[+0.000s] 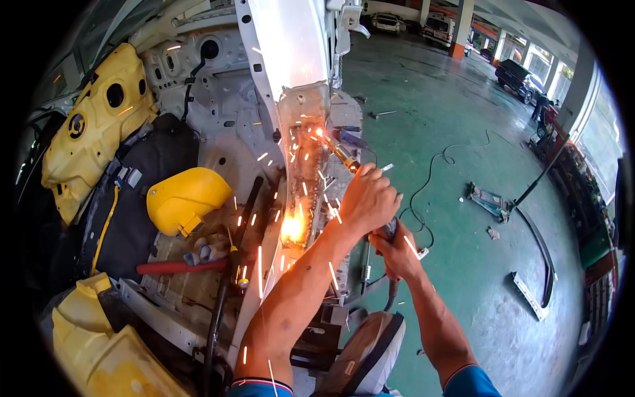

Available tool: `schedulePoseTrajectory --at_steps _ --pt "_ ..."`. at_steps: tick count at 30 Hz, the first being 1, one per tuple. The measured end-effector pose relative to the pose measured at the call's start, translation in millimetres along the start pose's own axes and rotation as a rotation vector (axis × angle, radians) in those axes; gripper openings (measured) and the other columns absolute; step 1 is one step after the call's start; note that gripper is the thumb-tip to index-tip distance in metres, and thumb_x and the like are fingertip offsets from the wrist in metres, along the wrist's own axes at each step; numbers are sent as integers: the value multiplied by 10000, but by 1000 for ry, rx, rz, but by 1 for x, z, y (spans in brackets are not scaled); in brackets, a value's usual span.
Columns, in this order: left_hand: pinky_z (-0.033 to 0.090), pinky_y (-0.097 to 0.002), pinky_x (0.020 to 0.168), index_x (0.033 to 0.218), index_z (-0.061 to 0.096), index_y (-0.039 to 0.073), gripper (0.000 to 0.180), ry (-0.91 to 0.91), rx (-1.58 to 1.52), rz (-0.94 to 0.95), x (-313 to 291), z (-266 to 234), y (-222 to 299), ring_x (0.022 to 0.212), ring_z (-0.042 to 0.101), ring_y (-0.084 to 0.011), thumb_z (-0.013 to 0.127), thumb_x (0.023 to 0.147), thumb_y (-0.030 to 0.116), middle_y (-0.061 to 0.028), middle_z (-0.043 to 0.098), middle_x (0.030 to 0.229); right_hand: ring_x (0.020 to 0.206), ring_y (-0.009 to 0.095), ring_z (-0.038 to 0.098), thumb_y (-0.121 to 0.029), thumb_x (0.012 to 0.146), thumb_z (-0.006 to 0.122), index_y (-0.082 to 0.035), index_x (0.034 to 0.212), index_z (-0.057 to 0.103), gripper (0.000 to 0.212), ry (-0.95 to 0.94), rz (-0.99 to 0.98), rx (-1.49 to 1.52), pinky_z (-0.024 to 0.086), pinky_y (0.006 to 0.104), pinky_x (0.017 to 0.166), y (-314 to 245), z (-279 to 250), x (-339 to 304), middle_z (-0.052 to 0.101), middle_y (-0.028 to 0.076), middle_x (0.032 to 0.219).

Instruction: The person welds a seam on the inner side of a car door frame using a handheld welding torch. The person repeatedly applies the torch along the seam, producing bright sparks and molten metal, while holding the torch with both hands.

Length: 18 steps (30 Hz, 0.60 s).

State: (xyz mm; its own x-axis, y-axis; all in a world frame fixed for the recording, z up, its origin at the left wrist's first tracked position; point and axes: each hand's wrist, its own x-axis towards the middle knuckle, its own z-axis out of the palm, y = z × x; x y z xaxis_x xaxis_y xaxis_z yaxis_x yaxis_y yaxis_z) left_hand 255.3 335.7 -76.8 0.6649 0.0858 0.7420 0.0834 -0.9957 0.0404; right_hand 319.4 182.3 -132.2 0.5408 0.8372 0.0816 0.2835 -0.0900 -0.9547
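Both my hands are on a welding torch [342, 155], whose tip glows against the right edge of a bare-metal car sill [305, 155]. My left hand [372, 200] is closed round the front of the torch, just behind its brass-coloured neck. Behind and below it, my right hand [397, 250] wraps the dark handle, and a cable hangs down from there. Orange sparks fly off the tip and scatter over the sill and my left forearm. A bright burst of flame or glare [293, 227] lights the sill nearer to me.
Left of the sill, the stripped car floor holds a yellow welding visor [188, 200], a red-and-black tool [178, 266] and a dark bar [221, 311]. Yellow moulded panels [99, 126] lie further left. On the green floor [397, 145] are a cable [430, 175], a trolley jack [489, 202] and a metal strip [529, 296].
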Motion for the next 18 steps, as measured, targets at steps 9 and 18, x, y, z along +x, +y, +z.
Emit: schedulePoseTrajectory --at_steps 9,18 --pt "455 -487 1082 690 756 15 304 19 -63 -7 -2 2 4 887 682 -316 765 893 241 -124 709 739 709 167 625 -172 913 765 1 1086 600 296 7 7 -29 518 364 673 4 -2 -2 674 75 813" --pt "461 -492 1064 683 752 15 291 9 -61 -7 -1 -1 -1 872 686 -318 774 885 224 -127 700 725 712 172 613 -170 914 767 12 1083 596 301 9 -25 -34 513 367 680 5 1 2 673 81 816"
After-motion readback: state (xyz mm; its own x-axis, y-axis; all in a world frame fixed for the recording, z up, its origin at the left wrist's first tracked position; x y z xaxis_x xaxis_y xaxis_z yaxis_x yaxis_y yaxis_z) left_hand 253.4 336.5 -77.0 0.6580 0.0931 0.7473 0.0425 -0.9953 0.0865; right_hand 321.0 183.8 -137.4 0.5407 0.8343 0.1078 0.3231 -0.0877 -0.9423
